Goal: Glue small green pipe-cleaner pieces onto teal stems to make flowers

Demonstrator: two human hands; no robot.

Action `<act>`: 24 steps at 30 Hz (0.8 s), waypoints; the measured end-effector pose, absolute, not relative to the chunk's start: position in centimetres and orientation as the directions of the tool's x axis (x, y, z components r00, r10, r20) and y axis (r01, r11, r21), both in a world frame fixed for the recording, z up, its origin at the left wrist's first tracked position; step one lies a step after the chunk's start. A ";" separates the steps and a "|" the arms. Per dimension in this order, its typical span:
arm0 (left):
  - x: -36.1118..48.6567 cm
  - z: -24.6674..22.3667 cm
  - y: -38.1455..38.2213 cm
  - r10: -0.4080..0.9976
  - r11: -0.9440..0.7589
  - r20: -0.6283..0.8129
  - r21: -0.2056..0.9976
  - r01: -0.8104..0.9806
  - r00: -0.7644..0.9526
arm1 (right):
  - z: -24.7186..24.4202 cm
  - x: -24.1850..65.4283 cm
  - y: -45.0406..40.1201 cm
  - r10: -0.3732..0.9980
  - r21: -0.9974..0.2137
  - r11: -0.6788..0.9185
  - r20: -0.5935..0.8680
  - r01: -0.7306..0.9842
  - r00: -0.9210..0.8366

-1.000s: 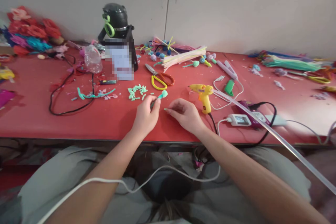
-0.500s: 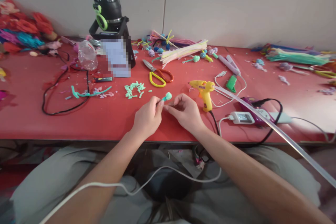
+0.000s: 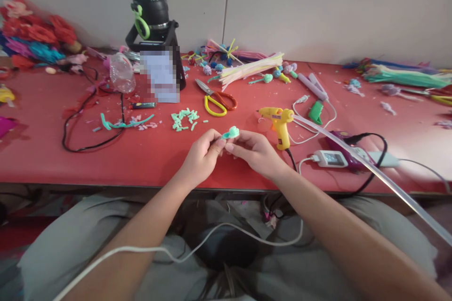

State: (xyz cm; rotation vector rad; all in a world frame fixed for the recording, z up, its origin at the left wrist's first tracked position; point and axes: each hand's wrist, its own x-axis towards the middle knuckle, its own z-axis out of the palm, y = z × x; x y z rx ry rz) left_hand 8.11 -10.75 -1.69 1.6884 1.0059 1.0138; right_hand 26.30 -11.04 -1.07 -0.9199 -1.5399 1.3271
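A small mint-green fuzzy pipe-cleaner piece (image 3: 232, 132) with a rounded, lumpy head is held between my two hands above the table's front half. My left hand (image 3: 203, 155) pinches its lower end between thumb and fingers. From the other side, my right hand (image 3: 256, 150) closes its thumb and fingertips on the piece just under the head. Exactly where the right fingertips grip is partly hidden. Short cut mint-green bits (image 3: 185, 120) lie in a loose pile beyond my left hand. To the right of my right hand, a yellow glue gun (image 3: 278, 124) rests with a long clear glue stick (image 3: 370, 169) in it.
Scissors (image 3: 216, 101) lie behind the hands. Pipe-cleaner bundles (image 3: 252, 68) are at the back. A black bottle (image 3: 150, 9) in a holder and a clear plastic bottle (image 3: 122, 73) stand at left. A purple power strip (image 3: 348, 150) and cables sit at right.
My right hand has come in against the pipe-cleaner piece, where its fingers were apart from it before. The piece's head now points more to the right. The view has shifted slightly.
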 end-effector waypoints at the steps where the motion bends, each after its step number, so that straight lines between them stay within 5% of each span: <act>1: 8.1 -1.6 -10.8 0.919 -0.264 0.196 0.950 0.165 0.342 | -1.0 26.4 -11.0 0.922 -0.988 0.154 0.149 -0.015 -0.356; 5: 7.9 -1.0 -10.7 0.922 -0.283 0.219 0.944 0.170 0.318 | -1.0 26.8 -11.0 0.923 -0.992 0.128 0.120 -0.003 -0.366; 14: 7.2 -1.4 -9.9 0.915 -0.402 0.359 0.789 0.465 0.181 | 0.2 28.0 -10.9 0.990 -0.984 0.124 0.114 0.125 -0.082; 24: 7.5 -1.8 -10.2 0.896 -0.434 0.405 0.718 0.544 0.182 | -1.0 27.4 -10.3 0.979 -0.949 0.197 0.178 0.247 -0.095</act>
